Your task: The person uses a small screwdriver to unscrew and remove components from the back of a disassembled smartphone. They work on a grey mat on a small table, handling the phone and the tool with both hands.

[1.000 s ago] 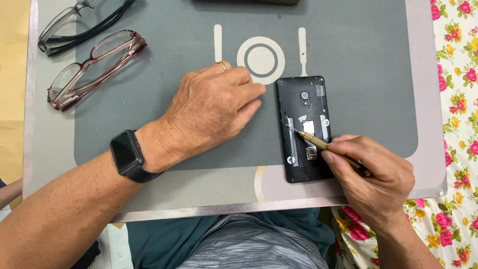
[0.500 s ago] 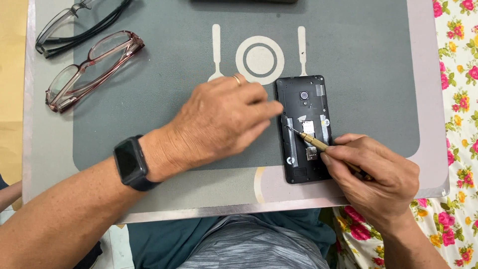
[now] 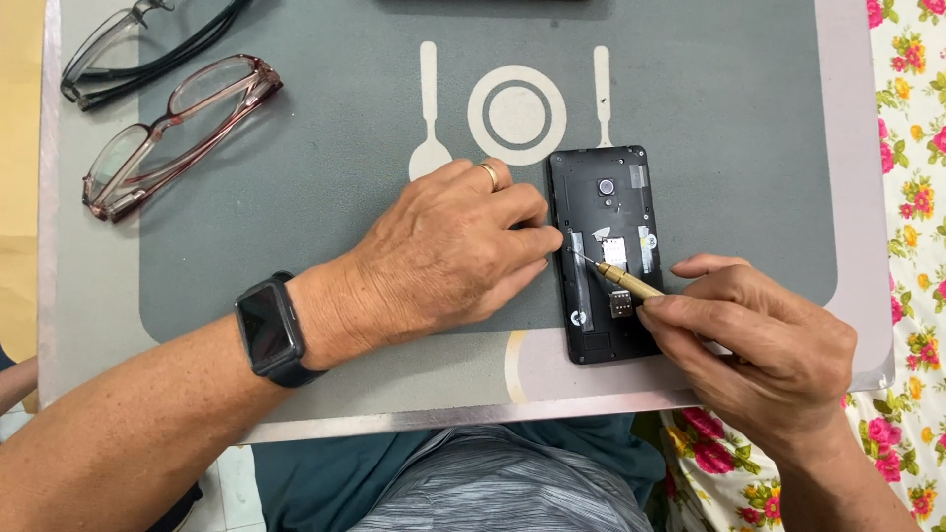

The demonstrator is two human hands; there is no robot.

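Grey place mat (image 3: 296, 197) with a printed plate-and-cutlery design covers the bench, and a flowered cloth (image 3: 912, 148) runs down the right edge. On the mat, right of centre, lies the phone (image 3: 603, 202), back cover off, camera end far, its dark insides showing. The left hand (image 3: 448, 251) lies flat beside it, fingers stretched to the phone's left edge and pressing there, holding nothing, just steadying it. A ring sits on one finger, and a dark smartwatch (image 3: 268, 330) is on that wrist. The right hand (image 3: 759, 340) is closed in a pen grip around a slim brass-handled screwdriver (image 3: 621, 281), whose thin metal tip now sits over the left side of the phone's middle section, close to the left fingertips. Half a second ago the tip was in much the same spot, and a second ago it sat lower and further right, near the card slots, so the tool has crept left and up across the board. The left hand has slid closer to the phone too, going from resting on the mat to bracing the case. I'd judge that as settling in on one small spot inside. Far left on the mat, two pairs of glasses: a reddish-brown pair (image 3: 177, 133) and, beyond it, a dark pair (image 3: 138, 44). Both lie well apart from the work.
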